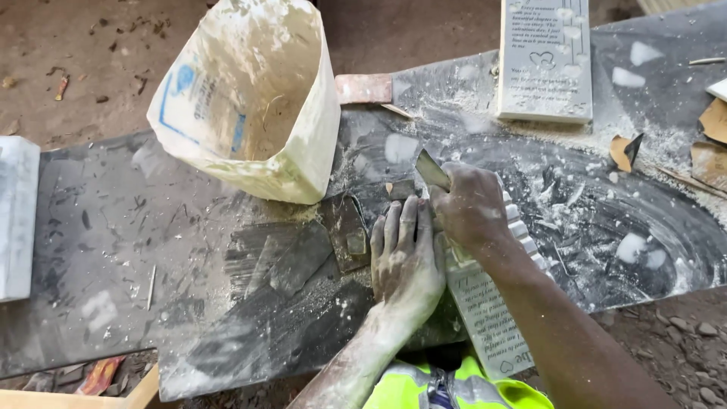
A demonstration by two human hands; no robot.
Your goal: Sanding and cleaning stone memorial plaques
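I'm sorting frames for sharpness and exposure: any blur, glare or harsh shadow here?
Head view: soft, even daylight, no harsh shadows; the white bag is bright but not blown out; left hand, right hand and plaque are fairly sharp; overall texture looks slightly smeared.

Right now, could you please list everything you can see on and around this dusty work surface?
Stone slab work surface: one, dark grey, dusted white, across the frame.
Open sack: one, cream with blue print, upper centre on the slab.
Engraved plaque: one, pale grey, top right.
Engraved plaque under the hands: one, pale grey, bottom centre.
White block: one, left edge.
Scraper blade: one, grey, in the right hand.
Cardboard scraps: several, brown, right edge.
Left hand: one, dusty, flat on the plaque.
Right hand: one, gripping the blade.
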